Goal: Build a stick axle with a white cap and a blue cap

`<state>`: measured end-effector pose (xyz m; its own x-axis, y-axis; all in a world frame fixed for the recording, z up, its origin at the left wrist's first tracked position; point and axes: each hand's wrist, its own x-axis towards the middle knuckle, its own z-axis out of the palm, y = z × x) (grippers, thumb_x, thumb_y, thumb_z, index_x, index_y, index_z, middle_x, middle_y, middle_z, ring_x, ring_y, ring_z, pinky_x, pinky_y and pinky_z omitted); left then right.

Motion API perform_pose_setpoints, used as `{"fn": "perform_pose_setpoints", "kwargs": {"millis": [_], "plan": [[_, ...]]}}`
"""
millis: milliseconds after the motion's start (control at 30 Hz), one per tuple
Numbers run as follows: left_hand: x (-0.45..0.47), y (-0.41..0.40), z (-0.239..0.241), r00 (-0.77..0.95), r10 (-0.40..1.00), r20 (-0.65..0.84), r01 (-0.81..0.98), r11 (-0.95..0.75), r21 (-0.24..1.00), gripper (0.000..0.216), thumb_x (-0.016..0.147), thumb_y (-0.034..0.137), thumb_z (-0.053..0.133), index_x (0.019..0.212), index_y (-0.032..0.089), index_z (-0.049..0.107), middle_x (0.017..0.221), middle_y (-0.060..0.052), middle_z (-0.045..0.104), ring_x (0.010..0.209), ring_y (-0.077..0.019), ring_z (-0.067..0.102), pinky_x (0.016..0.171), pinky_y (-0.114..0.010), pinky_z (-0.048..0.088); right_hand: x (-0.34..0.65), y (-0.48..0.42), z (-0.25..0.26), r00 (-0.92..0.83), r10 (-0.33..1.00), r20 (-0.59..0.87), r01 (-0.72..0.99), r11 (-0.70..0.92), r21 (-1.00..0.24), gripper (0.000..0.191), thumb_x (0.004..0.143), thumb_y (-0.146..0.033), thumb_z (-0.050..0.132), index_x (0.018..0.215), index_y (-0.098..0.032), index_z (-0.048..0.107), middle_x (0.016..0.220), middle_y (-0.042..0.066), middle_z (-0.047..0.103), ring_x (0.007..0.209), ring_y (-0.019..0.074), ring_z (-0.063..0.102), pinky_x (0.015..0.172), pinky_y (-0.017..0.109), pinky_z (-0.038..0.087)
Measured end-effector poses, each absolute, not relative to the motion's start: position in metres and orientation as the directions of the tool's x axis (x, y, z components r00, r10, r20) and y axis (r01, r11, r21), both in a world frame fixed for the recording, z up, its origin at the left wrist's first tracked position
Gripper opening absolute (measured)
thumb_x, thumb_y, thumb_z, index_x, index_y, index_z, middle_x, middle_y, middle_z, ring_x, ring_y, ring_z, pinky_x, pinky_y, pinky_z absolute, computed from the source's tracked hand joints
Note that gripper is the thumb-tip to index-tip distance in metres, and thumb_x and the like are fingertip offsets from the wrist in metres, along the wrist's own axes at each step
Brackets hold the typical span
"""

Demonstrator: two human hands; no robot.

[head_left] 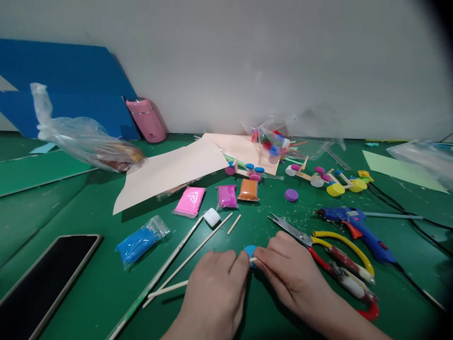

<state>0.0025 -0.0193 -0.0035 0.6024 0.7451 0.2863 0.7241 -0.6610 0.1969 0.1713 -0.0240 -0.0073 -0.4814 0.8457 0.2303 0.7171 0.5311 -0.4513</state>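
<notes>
My left hand [217,283] is closed around a thin wooden stick [168,288]. One end of the stick sticks out to the left, and its other tip shows between my two hands. Pinched at that tip is my right hand [293,269], closed on a blue bottle cap [250,249]. My fingers cover much of the cap, so whether the stick goes into it cannot be seen. Just beyond my hands lie another long wooden stick [198,250], a short stick piece [234,224] and a white block [212,217].
Pliers [293,229] with red and yellow handles and a blue glue gun [354,222] lie right. Small cap-wheeled cars [307,175], a purple cap [291,195] and clay packets [226,196] are behind. A phone [46,283] and blue packet [141,240] lie left.
</notes>
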Motion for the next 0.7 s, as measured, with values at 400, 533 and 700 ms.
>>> {"fn": "perform_pose_setpoints", "kwargs": {"millis": [400, 533, 700], "plan": [[0.0025, -0.0206, -0.0008, 0.595, 0.75, 0.288, 0.734, -0.653, 0.184, 0.021, 0.073, 0.007, 0.04, 0.083, 0.015, 0.058, 0.06, -0.005, 0.059, 0.049, -0.018, 0.052, 0.047, -0.029, 0.041, 0.1692, -0.0243, -0.0064, -0.463, 0.862, 0.205, 0.734, 0.503, -0.457, 0.021, 0.088, -0.018, 0.037, 0.086, -0.017, 0.058, 0.068, 0.003, 0.048, 0.065, 0.016, 0.039, 0.059, 0.029, 0.03], [0.0019, -0.02, -0.0027, 0.589, 0.744, 0.315, 0.739, -0.654, 0.162, 0.02, 0.074, 0.008, 0.04, 0.084, 0.015, 0.056, 0.06, -0.004, 0.058, 0.049, -0.0175, 0.051, 0.047, -0.028, 0.04, 0.1682, -0.0239, -0.0065, -0.459, 0.863, 0.213, 0.736, 0.503, -0.454, 0.022, 0.088, -0.018, 0.037, 0.085, -0.017, 0.058, 0.067, 0.003, 0.048, 0.064, 0.0161, 0.038, 0.058, 0.029, 0.029], [0.0012, -0.0202, -0.0023, 0.586, 0.744, 0.322, 0.739, -0.653, 0.164, 0.02, 0.074, 0.007, 0.04, 0.084, 0.015, 0.055, 0.06, -0.005, 0.058, 0.048, -0.018, 0.051, 0.046, -0.028, 0.039, 0.1679, -0.0253, -0.0068, -0.447, 0.867, 0.221, 0.739, 0.497, -0.454, 0.023, 0.088, -0.018, 0.037, 0.084, -0.016, 0.059, 0.067, 0.003, 0.049, 0.065, 0.0162, 0.038, 0.058, 0.029, 0.029]]}}
